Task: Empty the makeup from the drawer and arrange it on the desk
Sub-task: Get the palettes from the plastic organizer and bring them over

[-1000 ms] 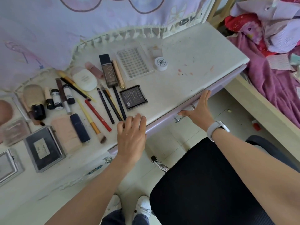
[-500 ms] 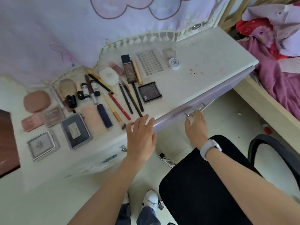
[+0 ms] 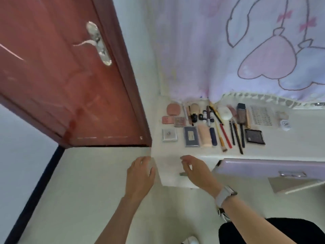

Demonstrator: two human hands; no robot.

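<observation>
Beyond the fingers of both hands, the makeup (image 3: pixel 213 126) lies in rows on the tabletop (image 3: pixel 290 148). Left hand (image 3: pixel 139 176) and right hand (image 3: pixel 197 171) are released, holding nothing, near a small handle (image 3: pixel 182 174). To the right of the fingers, the purple drawer (image 3: pixel 263 167) is closed.

Red-brown door (image 3: pixel 58 81) with silver handle (image 3: pixel 98 43) standing far left; pink-patterned cloth (image 3: pixel 246 50) hanging far right; black chair seat (image 3: pixel 267 231) sitting near right.

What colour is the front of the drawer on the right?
Pale lilac purple, with a silver handle; the drawer front shows clearly in the head view.
</observation>
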